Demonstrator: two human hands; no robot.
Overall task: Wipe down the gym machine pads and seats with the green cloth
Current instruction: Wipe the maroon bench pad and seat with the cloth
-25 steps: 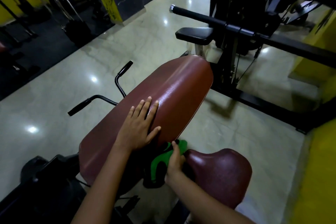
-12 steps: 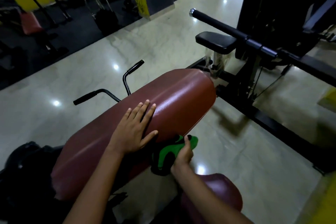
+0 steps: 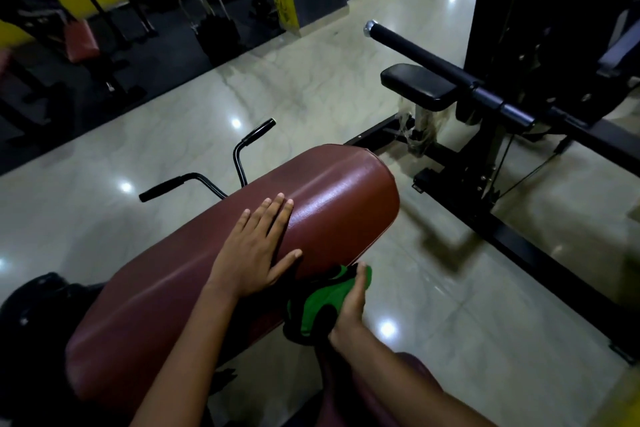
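A long brown padded backrest [image 3: 332, 204] slopes across the middle of the view. My left hand [image 3: 254, 250] lies flat on its top, fingers straight. Along the pad's lower right edge my right hand [image 3: 349, 305] grips the green cloth [image 3: 322, 305] and holds it against the pad's side. Under my right forearm only a sliver of the brown seat [image 3: 415, 367] shows.
Two black handlebars [image 3: 207, 180] stick out behind the pad. To the right stands a black machine with a small black seat [image 3: 419, 85] and a padded roller bar [image 3: 426, 59]. Glossy tiled floor [image 3: 450, 305] surrounds the machine. More equipment fills the dark back left.
My right hand has slid the green cloth from the seat up along the backrest's lower side edge. The view has tilted, and the seat has dropped nearly out of sight. My left hand stays flat.
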